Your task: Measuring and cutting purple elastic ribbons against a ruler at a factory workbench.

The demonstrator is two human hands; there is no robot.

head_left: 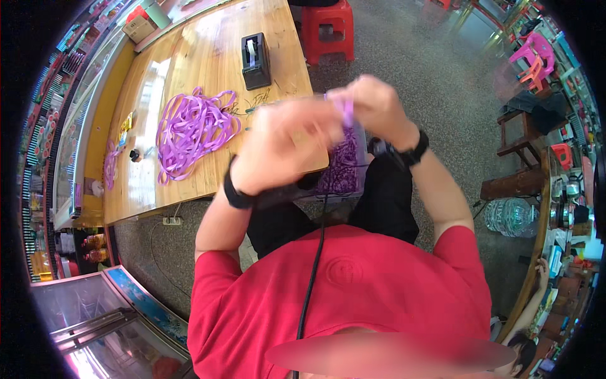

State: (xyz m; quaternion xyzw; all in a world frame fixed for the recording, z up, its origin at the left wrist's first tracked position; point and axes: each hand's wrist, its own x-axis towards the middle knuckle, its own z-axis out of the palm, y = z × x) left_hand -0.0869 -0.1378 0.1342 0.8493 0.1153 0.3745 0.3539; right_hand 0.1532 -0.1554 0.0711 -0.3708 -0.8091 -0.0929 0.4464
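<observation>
In front of my chest both hands are raised, above the table's near corner. My right hand [374, 106] is closed, with a short piece of purple ribbon [348, 114] at its fingertips. My left hand [287, 144] is close beside it, its fingers smeared by motion, so I cannot make out whether it grips anything. A loose heap of purple ribbon [194, 134] lies on the wooden table [208, 54] to the left. Below my hands, between my knees, stands a clear plastic box [360, 179] full of purple pieces [339, 170], partly hidden by my left hand.
A black tape dispenser [256, 63] stands on the table, near dark scribbles and a small black cap-like object [134, 155]. Beyond the table is a red stool [328, 31]. To the right are a wooden stool [519, 136], water bottles [510, 216] and another person's arm [535, 294].
</observation>
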